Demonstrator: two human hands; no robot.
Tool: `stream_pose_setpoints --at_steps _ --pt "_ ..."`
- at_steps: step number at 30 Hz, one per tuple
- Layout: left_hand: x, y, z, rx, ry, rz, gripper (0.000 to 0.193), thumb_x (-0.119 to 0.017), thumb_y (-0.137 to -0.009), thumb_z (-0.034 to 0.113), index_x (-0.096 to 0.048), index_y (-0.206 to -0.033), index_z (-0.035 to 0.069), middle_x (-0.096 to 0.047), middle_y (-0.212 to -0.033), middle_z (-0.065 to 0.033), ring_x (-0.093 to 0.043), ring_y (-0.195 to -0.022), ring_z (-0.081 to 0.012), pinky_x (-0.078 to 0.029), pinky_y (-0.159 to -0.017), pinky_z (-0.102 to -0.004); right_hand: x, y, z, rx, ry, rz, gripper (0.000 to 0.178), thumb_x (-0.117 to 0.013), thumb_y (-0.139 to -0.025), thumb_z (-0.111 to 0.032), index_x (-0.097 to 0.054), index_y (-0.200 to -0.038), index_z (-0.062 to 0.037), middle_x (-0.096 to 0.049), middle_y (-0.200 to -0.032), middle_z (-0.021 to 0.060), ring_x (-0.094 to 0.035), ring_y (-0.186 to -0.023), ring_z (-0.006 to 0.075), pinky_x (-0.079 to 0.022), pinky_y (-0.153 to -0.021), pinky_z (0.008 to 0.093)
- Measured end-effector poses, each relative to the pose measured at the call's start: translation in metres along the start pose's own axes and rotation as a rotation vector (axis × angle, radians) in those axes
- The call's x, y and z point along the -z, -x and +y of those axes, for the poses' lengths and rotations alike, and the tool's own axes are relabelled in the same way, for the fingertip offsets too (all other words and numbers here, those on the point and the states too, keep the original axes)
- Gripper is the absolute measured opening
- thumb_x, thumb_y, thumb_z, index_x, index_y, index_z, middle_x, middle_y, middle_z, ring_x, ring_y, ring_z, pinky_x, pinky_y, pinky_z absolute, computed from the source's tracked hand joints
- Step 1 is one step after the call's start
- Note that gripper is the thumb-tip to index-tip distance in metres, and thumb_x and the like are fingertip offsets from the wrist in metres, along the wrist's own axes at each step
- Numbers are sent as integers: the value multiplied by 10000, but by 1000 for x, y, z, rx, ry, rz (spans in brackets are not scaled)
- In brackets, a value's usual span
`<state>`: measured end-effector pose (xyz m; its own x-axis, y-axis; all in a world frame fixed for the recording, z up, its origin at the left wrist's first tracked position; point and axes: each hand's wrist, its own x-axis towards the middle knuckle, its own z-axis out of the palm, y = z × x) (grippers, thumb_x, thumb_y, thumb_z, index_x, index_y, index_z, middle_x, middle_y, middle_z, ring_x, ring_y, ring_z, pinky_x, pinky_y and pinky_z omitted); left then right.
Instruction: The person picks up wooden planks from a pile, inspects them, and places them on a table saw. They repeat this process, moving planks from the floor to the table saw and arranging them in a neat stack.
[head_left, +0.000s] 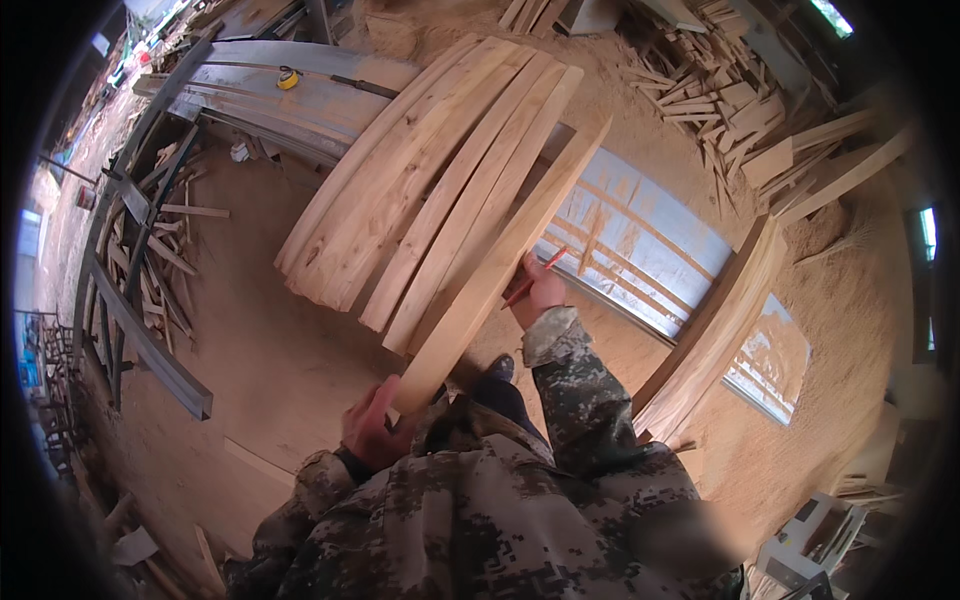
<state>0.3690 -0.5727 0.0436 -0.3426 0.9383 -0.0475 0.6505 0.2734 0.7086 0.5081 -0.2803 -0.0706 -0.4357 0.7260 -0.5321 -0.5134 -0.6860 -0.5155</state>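
Note:
A long wooden plank [480, 300] slants away from me, its far part raised beside a row of boards [430, 160]. Its near end is in the grasp of my left hand [374, 425], the thumb up against the wood. Farther along the right edge of this plank is my right hand [543, 288], closed around a slim red pencil [556, 257]. Some of its fingertips are hidden beside the plank, so I cannot tell how firmly they press on it. The boards on the left lie side by side on a metal-topped bench [640, 235].
A yellow tape measure [288, 78] rests on the bench's far left part. More planks [715, 335] are stacked at the right. Offcuts [725, 120] pile up at the far right, and scrap wood [165, 260] lies inside a metal frame [145, 340] at left. Sawdust covers the floor [260, 340].

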Motion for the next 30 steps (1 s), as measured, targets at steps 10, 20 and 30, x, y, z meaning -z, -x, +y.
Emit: stream_pose_setpoints --at_steps 10,20,30 --pt "27 16 -19 -159 -232 278 501 -687 -744 72 -556 -1214 -41 -650 -950 -155 -615 -716 -319 -502 -651 -416 -36 46 -9 0 54 -44 370 -445 -1027 -275 -542 -1278 -21 -636 -1209 147 -642 -1065 297 -530 -922 446" --pt "52 7 -62 -215 -232 404 506 -690 -743 31 -550 -1223 -42 -649 -1088 -235 -632 -973 -446 -512 -847 -488 -61 56 -59 230 -94 -520 469 -447 -1005 -261 -447 -1376 27 -531 -1381 204 -513 -1277 379 -414 -1080 464" --pt "67 -14 -116 13 618 502 439 -648 -816 81 -568 -1223 -61 -638 -1094 -205 -642 -1004 -325 -546 -808 -402 -68 82 -93 381 34 -414 494 -401 -1038 -391 -490 -1331 -3 -597 -1289 179 -613 -1144 339 -531 -921 449"
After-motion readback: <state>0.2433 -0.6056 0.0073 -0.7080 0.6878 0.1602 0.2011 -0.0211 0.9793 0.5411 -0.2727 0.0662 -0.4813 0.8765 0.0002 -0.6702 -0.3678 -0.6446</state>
